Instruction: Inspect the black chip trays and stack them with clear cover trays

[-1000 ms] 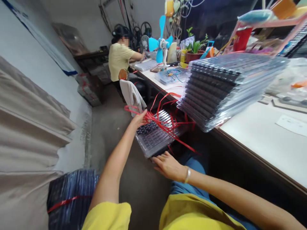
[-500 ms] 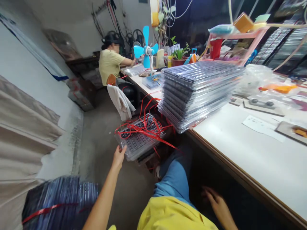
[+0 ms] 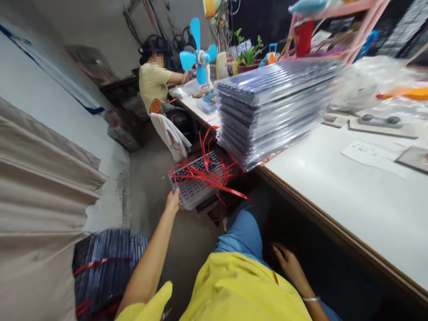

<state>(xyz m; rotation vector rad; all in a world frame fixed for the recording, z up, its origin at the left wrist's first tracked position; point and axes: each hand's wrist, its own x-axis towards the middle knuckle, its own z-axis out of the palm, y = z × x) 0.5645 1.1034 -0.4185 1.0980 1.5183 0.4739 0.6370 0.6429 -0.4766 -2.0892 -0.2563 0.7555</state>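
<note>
My left hand (image 3: 173, 200) reaches out and touches the near corner of a low stack of clear plastic trays (image 3: 197, 183) that sits below the table edge, with loose red strapping (image 3: 207, 171) tangled over it. Whether the fingers grip the stack is hard to tell. My right hand (image 3: 288, 264) rests near my knee under the table, fingers loosely apart and holding nothing. A tall stack of the same trays (image 3: 267, 104) stands on the white table (image 3: 351, 196) above.
A bundle of dark trays tied with red strap (image 3: 103, 267) lies on the floor at my left, beside folded cardboard (image 3: 40, 191). Another person (image 3: 155, 80) sits at the far end of the table near a blue fan (image 3: 197, 53). Papers and bags lie on the table's right.
My left hand has come off the red strapping to the low stack's near corner. My right hand has left the stack and dropped to my knee under the table.
</note>
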